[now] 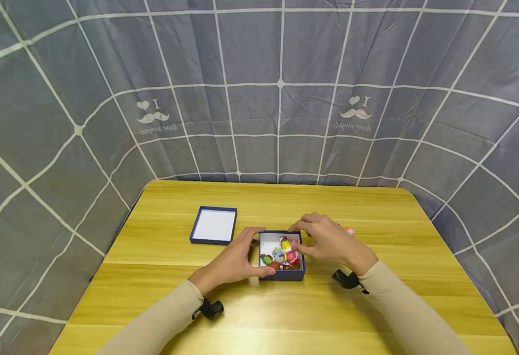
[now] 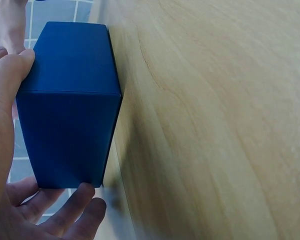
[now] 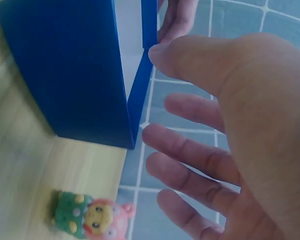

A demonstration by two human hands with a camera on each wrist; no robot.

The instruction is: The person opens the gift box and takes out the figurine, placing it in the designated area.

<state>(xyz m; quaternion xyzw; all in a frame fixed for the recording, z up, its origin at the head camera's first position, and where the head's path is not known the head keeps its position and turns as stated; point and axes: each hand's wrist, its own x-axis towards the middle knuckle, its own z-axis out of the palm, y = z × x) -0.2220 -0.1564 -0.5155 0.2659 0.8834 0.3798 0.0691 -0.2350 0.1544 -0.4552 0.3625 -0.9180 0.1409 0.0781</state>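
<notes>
A small dark blue open-topped box (image 1: pixel 282 277) with a white inside stands on the table. Several colourful toy figurines (image 1: pixel 286 249) lie in it, with yellow, pink, green and grey-blue parts. My left hand (image 1: pixel 230 264) holds the box from its left side, thumb at the near edge and fingers at the far end. Over the right side of the box is my right hand (image 1: pixel 330 242), its fingers spread and apart. In the right wrist view its thumb (image 3: pixel 185 62) is right at the box's rim, and nothing shows between the fingers.
A blue lid (image 1: pixel 213 242) with a white inside lies to the box's left, further back. A green and pink figurine (image 3: pixel 92 217) is on the table beyond my right hand, mostly hidden in the head view. A grey gridded curtain (image 1: pixel 255 113) surrounds the wooden table (image 1: pixel 259 315).
</notes>
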